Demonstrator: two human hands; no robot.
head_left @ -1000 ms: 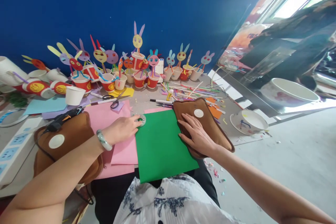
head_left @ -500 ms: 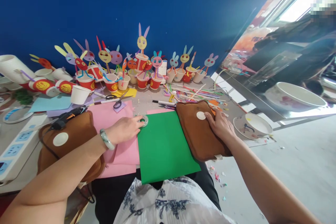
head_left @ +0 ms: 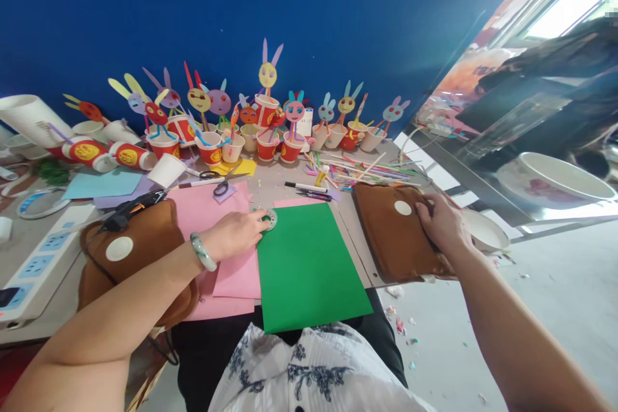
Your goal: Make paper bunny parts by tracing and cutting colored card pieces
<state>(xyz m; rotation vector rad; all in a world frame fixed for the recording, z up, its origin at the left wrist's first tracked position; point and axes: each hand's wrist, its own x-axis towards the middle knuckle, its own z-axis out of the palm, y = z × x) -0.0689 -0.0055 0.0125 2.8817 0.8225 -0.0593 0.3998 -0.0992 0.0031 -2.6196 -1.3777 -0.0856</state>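
On the cluttered table [head_left: 270, 190], right hand [head_left: 441, 222] fingers grip the brown pouch [head_left: 393, 241]; left hand [head_left: 234, 235] presses tape roll [head_left: 268, 219].

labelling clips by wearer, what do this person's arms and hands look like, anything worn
Both arms are bare to above the elbow, with no sleeves in view. The left hand has a pale green bangle at the wrist. The right hand shows no ring, watch or glove.

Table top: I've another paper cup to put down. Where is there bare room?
A bare grey strip lies between the green sheet and the brown pouch under the right hand. Another lies behind the tape roll, before the marker. The back, with bunny cups and straws, is crowded.
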